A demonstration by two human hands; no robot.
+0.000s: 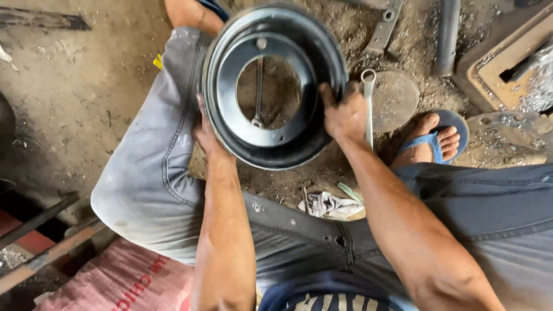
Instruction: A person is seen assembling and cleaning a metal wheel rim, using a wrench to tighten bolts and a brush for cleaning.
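Note:
A black round metal drum (275,144) with a wide centre hole and small bolt holes is held tilted between my knees above the dirt floor. My left hand (206,133) grips its left rim. My right hand (344,114) holds the right rim and also clasps a pale metal ring spanner (368,92) that stands upright. Through the centre hole a second spanner (257,92) shows lying on the ground.
A round metal disc (397,98) lies by my sandalled right foot (435,141). A crumpled rag (328,204) sits on the ground between my legs. A steel pipe (447,34), a flat bracket (385,26) and a rusty machine base (507,63) lie top right; metal bars (40,230) bottom left.

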